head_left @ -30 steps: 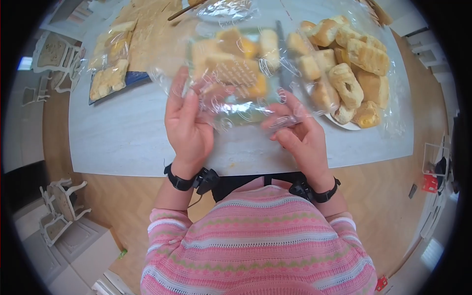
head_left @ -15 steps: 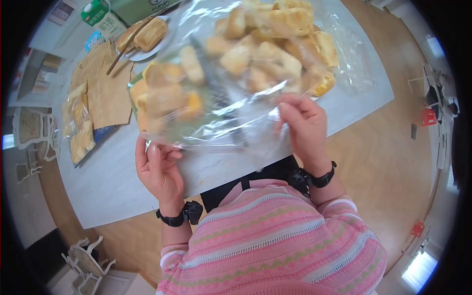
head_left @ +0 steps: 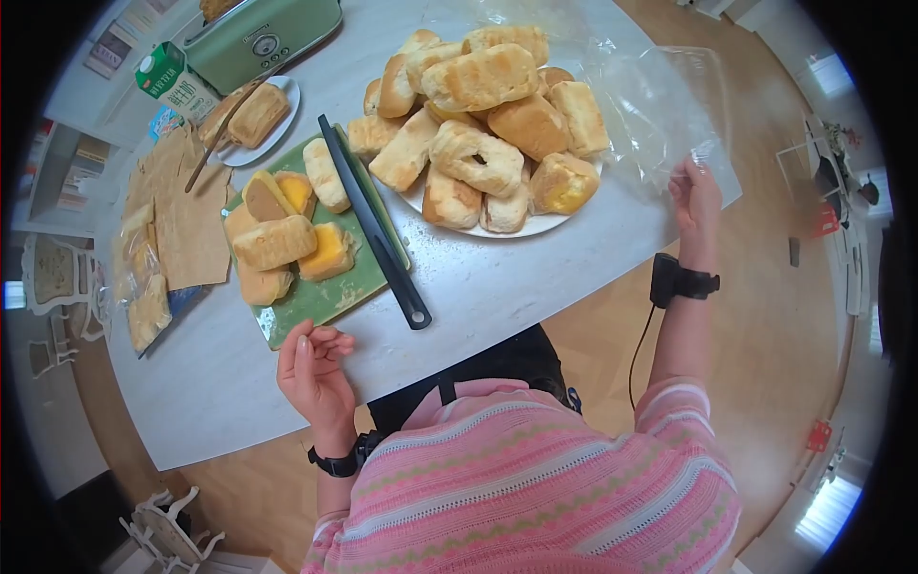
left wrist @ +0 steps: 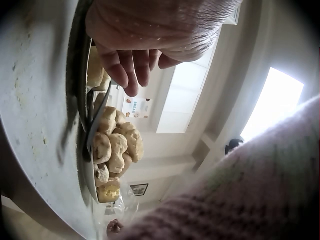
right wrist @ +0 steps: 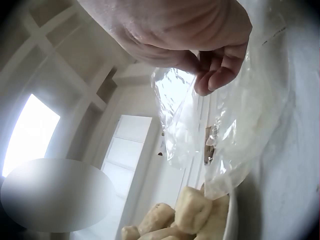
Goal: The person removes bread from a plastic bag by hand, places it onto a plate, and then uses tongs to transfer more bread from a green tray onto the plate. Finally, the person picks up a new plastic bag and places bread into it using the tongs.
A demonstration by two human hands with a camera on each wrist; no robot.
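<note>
In the head view my right hand (head_left: 696,196), at the table's right edge, pinches a clear plastic bag (head_left: 660,124) between thumb and fingers. The right wrist view shows the crumpled film (right wrist: 175,115) hanging from those fingertips. My left hand (head_left: 314,373) is empty, its fingers loosely bent, by the front corner of a green rectangular plate (head_left: 330,298). On that plate lie several pieces of bread (head_left: 274,242), some with yellow parts. A long black utensil (head_left: 378,234) with a hole in its end lies across the plate's right side.
A white plate (head_left: 535,228) heaped with bread rolls (head_left: 478,158) stands between the hands, farther back. Behind on the left are a green toaster (head_left: 263,43), a milk carton (head_left: 177,78) and a small plate (head_left: 290,120) of bread. Brown paper (head_left: 186,206) and bagged bread (head_left: 148,311) lie left.
Both hands held the plastic bag over the green plate. The left hand has let go; the right has carried the bag off to the right, uncovering the bread. The head view has turned.
</note>
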